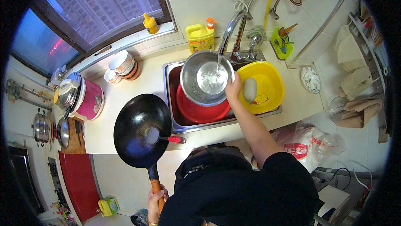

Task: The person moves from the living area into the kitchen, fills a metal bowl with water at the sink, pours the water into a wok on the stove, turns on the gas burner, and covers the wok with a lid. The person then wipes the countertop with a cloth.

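My right hand (233,87) grips the rim of a metal basin (190,83), tilted under the chrome faucet (229,32). Water runs from the faucet into the water pooled in it. Beneath the basin, a red plastic basin (200,115) sits in the steel sink (167,79). My left hand (156,198) is closed around the wooden handle (155,186) of a black wok (131,132), which is over the counter's front edge. A spatula or ladle with a red-tipped handle (176,139) lies in the wok. Right of the metal basin, a yellow basin (275,88) holds a pale oblong thing (250,90).
Stacked bowls (120,63) and a pink cooker (91,97) stand left on the counter. A yellow detergent bottle (200,38) stands behind the sink, a green caddy (281,44) behind right. A plate (310,79) lies at right. Plastic bags (313,146) are below the counter.
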Motion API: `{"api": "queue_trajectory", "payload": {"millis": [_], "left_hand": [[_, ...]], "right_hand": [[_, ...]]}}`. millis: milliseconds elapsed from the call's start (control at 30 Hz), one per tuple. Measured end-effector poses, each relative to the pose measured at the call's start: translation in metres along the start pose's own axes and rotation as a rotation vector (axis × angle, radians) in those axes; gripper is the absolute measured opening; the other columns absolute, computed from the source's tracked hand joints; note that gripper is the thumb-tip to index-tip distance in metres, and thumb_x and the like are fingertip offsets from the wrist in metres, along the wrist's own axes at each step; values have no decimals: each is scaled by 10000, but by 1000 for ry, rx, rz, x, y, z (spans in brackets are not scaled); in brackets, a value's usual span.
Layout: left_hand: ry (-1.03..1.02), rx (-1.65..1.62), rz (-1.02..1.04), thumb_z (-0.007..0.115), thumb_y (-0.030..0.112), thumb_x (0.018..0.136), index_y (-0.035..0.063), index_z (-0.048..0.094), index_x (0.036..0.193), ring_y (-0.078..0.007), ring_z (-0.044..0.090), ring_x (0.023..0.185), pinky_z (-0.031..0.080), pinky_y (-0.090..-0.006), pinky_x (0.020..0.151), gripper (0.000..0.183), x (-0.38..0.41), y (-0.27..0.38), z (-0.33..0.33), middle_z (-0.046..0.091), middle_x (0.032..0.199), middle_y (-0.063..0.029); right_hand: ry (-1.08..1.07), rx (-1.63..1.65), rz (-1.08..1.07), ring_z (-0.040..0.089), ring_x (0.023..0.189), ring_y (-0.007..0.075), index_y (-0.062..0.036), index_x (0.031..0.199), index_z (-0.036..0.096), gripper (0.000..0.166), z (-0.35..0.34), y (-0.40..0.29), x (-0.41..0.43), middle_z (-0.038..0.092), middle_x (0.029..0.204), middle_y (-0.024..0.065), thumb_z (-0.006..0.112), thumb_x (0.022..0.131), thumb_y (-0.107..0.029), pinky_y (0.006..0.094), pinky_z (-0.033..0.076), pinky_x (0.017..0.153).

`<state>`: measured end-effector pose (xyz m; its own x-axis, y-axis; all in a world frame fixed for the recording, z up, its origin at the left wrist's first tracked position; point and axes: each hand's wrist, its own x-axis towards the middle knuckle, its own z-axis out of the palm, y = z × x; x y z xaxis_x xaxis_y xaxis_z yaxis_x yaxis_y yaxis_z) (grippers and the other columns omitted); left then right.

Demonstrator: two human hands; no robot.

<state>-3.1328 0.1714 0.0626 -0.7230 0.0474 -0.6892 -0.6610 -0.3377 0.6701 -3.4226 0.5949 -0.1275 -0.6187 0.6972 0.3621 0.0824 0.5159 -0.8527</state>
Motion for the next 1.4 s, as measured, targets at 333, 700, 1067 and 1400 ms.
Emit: {"api": "queue_trajectory", "payload": {"millis": [333, 700, 1067, 1400], "left_hand": [[-79, -13, -35, 610, 86, 711, -14, 437, 972, -147, 463, 522, 409, -242, 500, 329, 18, -8, -3, 493, 688, -90], [-101, -24, -63, 612, 83, 709, -11, 442, 971, -150, 465, 500, 409, -242, 477, 327, 31, -2, -1, 490, 687, -91], [-106, 24, -64, 595, 89, 712, -11, 435, 967, -147, 464, 527, 390, -239, 479, 317, 34, -2, 2, 491, 692, -90], [-69, 87, -73, 593, 90, 711, -11, 438, 960, -136, 459, 547, 396, -232, 511, 311, 36, -7, 1, 497, 698, -90]], "right_hand": [[-69, -117, 64, 549, 961, 371, -23, 1051, 560, 314, -44, -18, 27, 592, 1003, 195, 592, 739, -45, 404, 422, 841], [-202, -70, 454, 591, 916, 331, 34, 1004, 597, 319, -34, 60, 37, 620, 959, 212, 575, 693, -35, 379, 447, 804], [-410, 642, 1109, 586, 868, 256, 43, 1046, 555, 294, -56, 71, 1, 601, 983, 151, 603, 758, 11, 352, 475, 738], [39, 721, 302, 555, 910, 170, 6, 1069, 533, 256, -12, -7, -3, 598, 970, 73, 566, 817, -26, 288, 416, 811]]}}
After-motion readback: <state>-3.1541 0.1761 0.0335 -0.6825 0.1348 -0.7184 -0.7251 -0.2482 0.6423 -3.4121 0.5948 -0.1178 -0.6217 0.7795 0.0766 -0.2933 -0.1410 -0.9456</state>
